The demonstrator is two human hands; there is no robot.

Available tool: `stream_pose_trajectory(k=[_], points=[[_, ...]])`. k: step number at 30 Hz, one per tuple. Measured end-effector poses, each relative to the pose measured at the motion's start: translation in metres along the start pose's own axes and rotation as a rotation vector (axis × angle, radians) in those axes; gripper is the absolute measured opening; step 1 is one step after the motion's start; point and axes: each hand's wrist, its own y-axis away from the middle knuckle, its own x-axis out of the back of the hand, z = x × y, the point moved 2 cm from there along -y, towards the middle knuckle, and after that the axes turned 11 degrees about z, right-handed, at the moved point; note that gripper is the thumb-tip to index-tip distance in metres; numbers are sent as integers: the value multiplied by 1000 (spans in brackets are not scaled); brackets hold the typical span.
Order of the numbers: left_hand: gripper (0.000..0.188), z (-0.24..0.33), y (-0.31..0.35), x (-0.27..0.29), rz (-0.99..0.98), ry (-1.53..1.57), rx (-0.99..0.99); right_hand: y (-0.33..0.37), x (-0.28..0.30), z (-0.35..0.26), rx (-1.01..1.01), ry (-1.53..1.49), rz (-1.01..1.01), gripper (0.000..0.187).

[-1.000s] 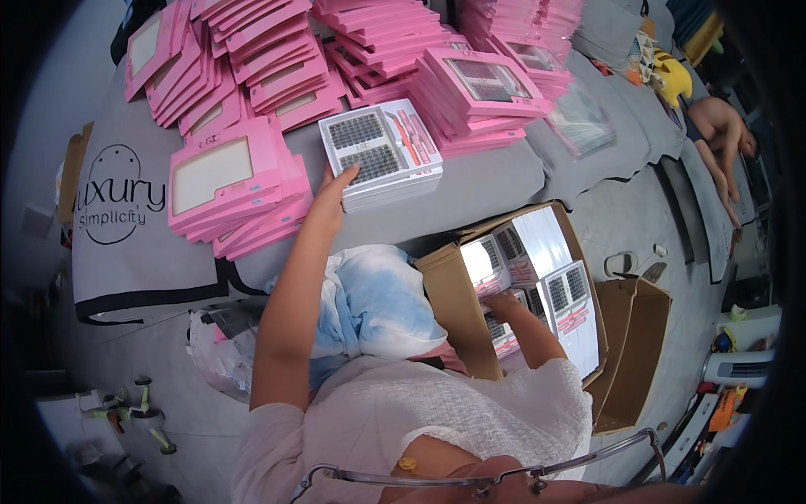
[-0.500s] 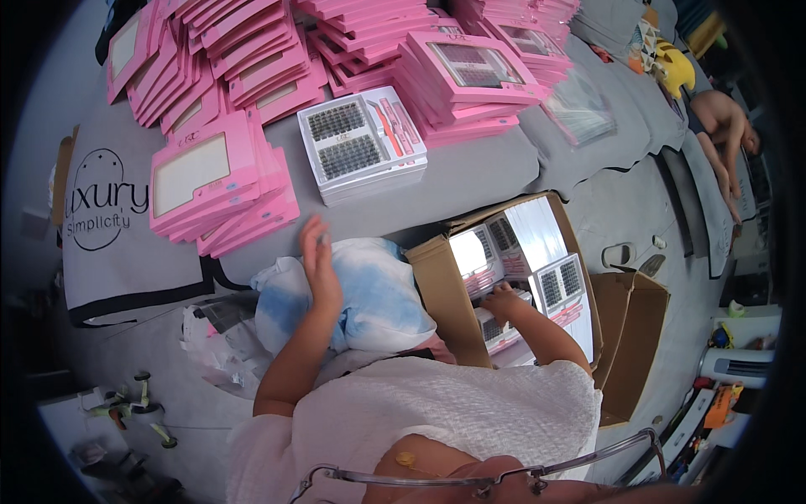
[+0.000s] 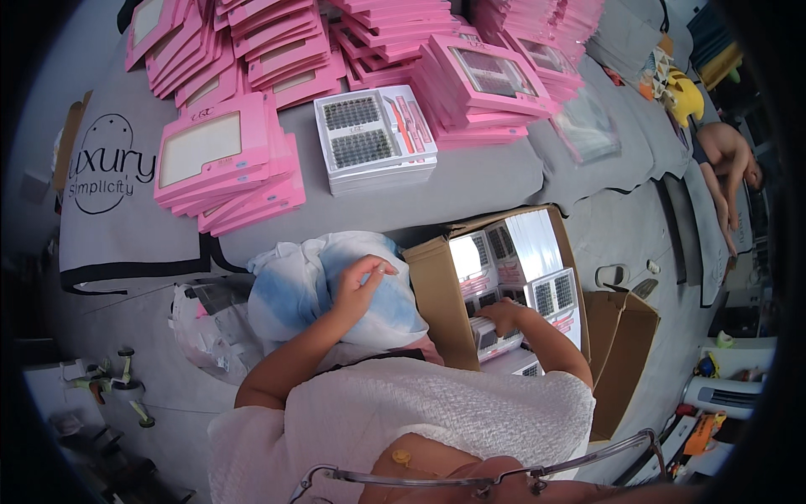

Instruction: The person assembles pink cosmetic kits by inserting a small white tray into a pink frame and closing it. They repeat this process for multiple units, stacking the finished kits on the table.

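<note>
My left hand [image 3: 363, 284] hovers above a white-and-blue bundle of cloth [image 3: 327, 252], empty, its fingers loosely curved and apart from the thumb. My right hand [image 3: 502, 316] reaches into an open cardboard box [image 3: 438, 290] and grips a stack of false-eyelash trays [image 3: 494, 339], which looks slightly lifted and tilted; the fingertips are partly hidden. More lash trays [image 3: 552, 291] lie around it in the box. On the grey sofa, a neat stack of lash trays [image 3: 357, 144] shows black lash clusters, red tweezers and pink tubes.
Pink window boxes [image 3: 222, 160] are piled along the grey sofa [image 3: 470, 172]. Clear plastic sleeves [image 3: 586, 126] lie to their right. A second cardboard box [image 3: 621, 353] stands right of the first. A plastic bag [image 3: 206, 332] sits on the floor at left. Another person [image 3: 729, 155] bends over at far right.
My left hand has come down and toward the right, its fingers curling. In the box, my right hand has shifted slightly nearer me, with the tray stack under it pulled up.
</note>
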Motion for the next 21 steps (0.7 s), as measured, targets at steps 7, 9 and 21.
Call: stream_pose_trajectory(k=[7, 9, 21], points=[[12, 4, 6, -27, -167, -67, -33, 31, -12, -4, 72, -13, 115, 80], [12, 5, 8, -29, -190, -93, -28, 36, -11, -10, 84, 19, 150, 80], [13, -27, 32, -53, -339, -96, 132, -13, 2, 0, 72, 33, -160, 90]])
